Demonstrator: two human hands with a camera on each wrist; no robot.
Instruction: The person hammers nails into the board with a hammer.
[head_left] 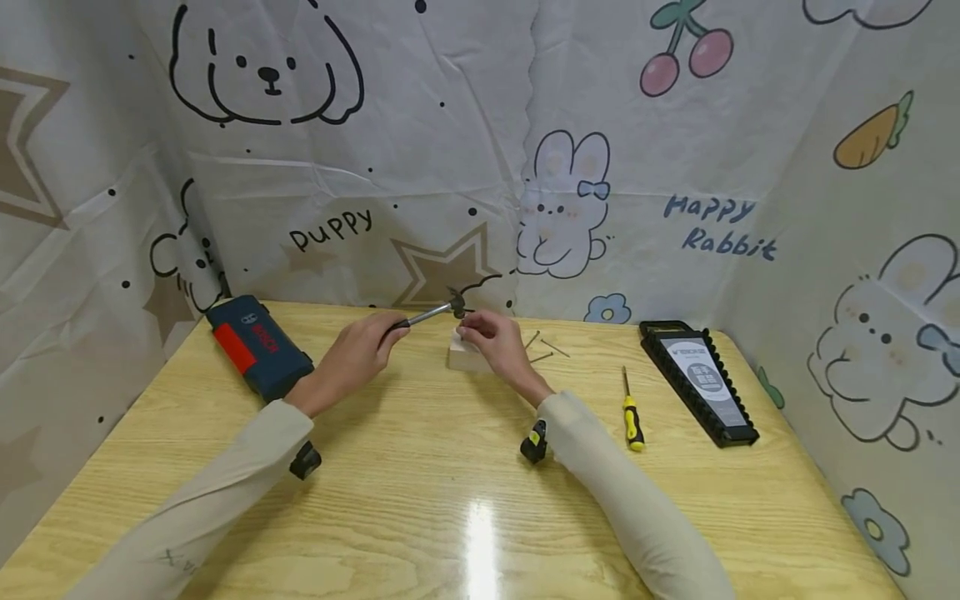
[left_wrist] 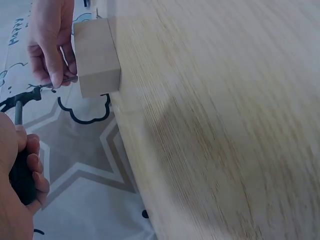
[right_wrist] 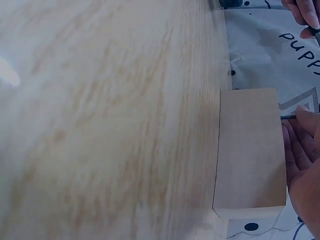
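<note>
My left hand (head_left: pixel 351 360) grips a hammer (head_left: pixel 429 316) by its dark handle, with the metal head raised just beside my right hand (head_left: pixel 501 343). A pale wooden block (head_left: pixel 465 358) lies on the table under my right hand. Between thumb and fingers, the right hand pinches a thin nail (left_wrist: pixel 69 79), whose end meets a face of the block in the left wrist view. From the right wrist, the nail (right_wrist: pixel 288 117) appears upright against the block (right_wrist: pixel 252 150). In the left wrist view the hammer head (left_wrist: pixel 24 98) is close to the nail's outer end.
Several loose nails (head_left: pixel 555 347) lie to the right of the block. Farther right are a yellow and black screwdriver (head_left: pixel 632 421) and a black rack (head_left: pixel 701 379) with a white label. A blue and red case (head_left: pixel 258 343) sits at left. Printed cloth (head_left: pixel 420 183) hangs behind the table.
</note>
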